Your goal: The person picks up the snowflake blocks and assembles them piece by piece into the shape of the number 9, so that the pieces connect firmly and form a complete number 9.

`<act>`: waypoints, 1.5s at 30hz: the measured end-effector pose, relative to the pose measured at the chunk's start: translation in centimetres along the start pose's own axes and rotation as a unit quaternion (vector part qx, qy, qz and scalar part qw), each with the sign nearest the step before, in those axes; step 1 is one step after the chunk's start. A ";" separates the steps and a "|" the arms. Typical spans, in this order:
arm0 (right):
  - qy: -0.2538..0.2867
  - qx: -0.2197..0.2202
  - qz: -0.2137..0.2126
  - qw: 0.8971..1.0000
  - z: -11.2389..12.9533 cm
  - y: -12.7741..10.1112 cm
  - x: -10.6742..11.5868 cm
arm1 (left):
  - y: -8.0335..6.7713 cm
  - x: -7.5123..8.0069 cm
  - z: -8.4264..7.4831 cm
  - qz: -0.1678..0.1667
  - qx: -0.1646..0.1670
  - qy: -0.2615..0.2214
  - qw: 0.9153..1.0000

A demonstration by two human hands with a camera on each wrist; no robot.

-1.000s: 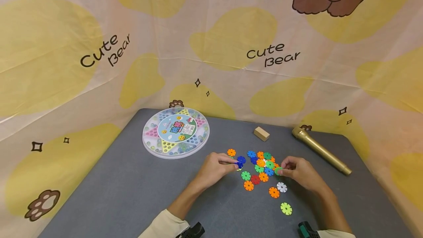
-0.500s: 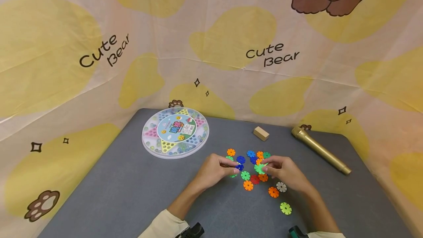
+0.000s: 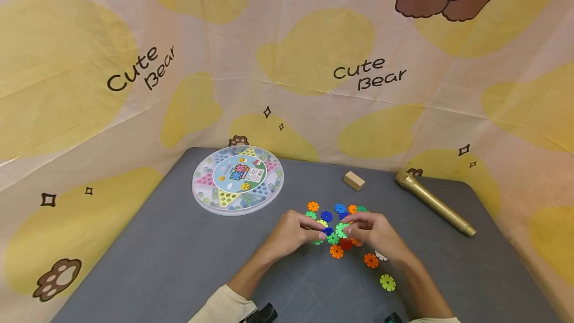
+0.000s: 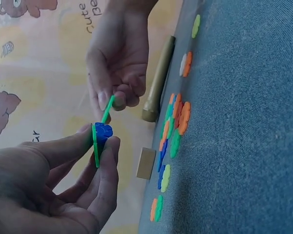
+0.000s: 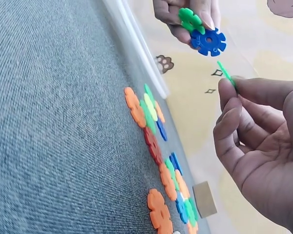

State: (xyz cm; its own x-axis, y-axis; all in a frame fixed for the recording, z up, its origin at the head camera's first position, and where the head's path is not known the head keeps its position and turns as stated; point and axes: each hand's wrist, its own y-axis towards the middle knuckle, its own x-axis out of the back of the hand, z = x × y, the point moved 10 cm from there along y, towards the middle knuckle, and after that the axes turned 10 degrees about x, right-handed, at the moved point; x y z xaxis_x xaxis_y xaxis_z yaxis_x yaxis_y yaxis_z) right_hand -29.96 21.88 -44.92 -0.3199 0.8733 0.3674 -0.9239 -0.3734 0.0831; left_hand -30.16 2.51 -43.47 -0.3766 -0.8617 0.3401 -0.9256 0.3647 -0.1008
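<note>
Discs: the right hand has carried its green disc leftward from the pile and pinches it just beside the left hand, which pinches joined blue and green discs above the desk. The backdrop reads "Cute Bear".

The right hand covers part of the white plastic snowflake disc; several of the coloured discs beneath both hands stay hidden.
</note>
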 end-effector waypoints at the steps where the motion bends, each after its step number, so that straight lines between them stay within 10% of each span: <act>1: 0.005 0.001 0.003 1.000 0.1 0.0 -0.1 | 0.0 -0.1 0.1 0.002 0.003 -0.001 1.000; 45: 0.024 0.030 0.016 0.999 0.8 0.2 -2.0 | -0.5 -1.3 -1.4 0.013 -0.058 0.041 0.997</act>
State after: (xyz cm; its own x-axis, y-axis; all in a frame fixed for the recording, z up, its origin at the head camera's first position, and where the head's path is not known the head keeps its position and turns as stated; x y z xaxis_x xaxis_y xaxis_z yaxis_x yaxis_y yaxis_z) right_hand -29.33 19.84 -44.87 -0.3598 0.8745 0.3253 -0.8996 -0.4177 0.1276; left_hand -29.13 3.93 -42.57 -0.3913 -0.8213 0.4152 -0.9033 0.4290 -0.0026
